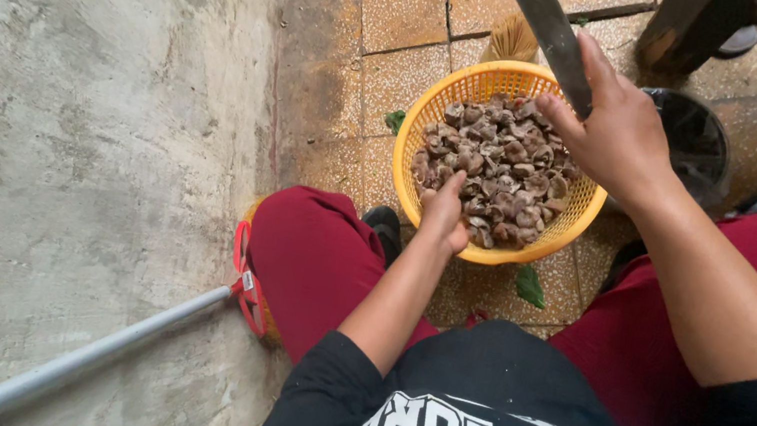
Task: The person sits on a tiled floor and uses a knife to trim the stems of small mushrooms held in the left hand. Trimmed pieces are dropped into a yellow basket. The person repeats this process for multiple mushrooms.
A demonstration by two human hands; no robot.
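A yellow plastic basket (435, 111) sits on the tiled floor between my knees, filled with several brown, shell-like pieces (502, 167). My left hand (444, 211) reaches into the basket's near edge, fingers closed among the pieces; whether it holds one I cannot tell. My right hand (614, 129) is raised above the basket's right side, gripping the handle of a large dark blade (542, 21) that points up and away.
A rough concrete wall (78, 125) fills the left. A metal pole with a red fitting (247, 289) leans by my left knee. A dark round pot (698, 142) stands right of the basket. Green leaves (529, 286) lie on the tiles.
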